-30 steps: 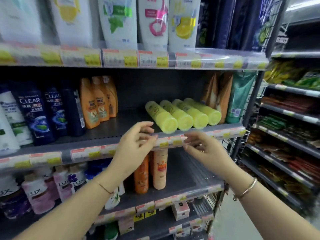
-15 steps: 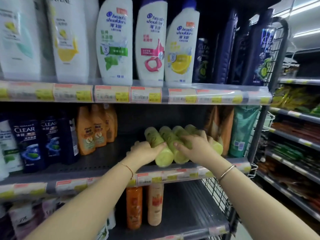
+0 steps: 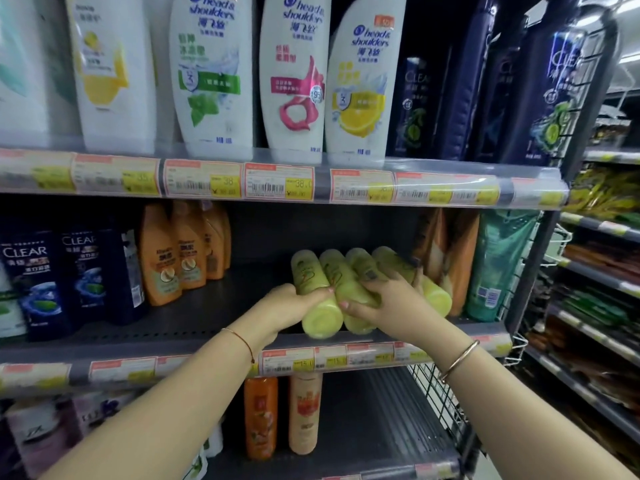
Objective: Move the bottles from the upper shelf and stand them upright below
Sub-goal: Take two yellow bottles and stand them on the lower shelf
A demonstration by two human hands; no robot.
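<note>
Several yellow-green bottles (image 3: 337,271) lie on their sides in a row on the middle shelf (image 3: 194,320), caps facing me. My left hand (image 3: 289,306) wraps around the leftmost bottle (image 3: 321,320) from its left side. My right hand (image 3: 388,306) lies over the two middle bottles, with its fingers curled around the second one. The rightmost bottle (image 3: 437,299) shows past my right hand. On the lower shelf (image 3: 377,420), an orange bottle (image 3: 260,417) and a peach bottle (image 3: 304,414) stand upright.
Orange bottles (image 3: 166,261) and dark Clear bottles (image 3: 38,278) stand left of the row, brown and teal pouches (image 3: 491,265) to its right. White Head & Shoulders bottles (image 3: 294,77) fill the top shelf. A wire side panel (image 3: 436,393) closes the lower shelf's right end.
Both hands rose from the price-tag strip at the shelf edge onto the lying bottles and closed on them. The camera tilted upward.
</note>
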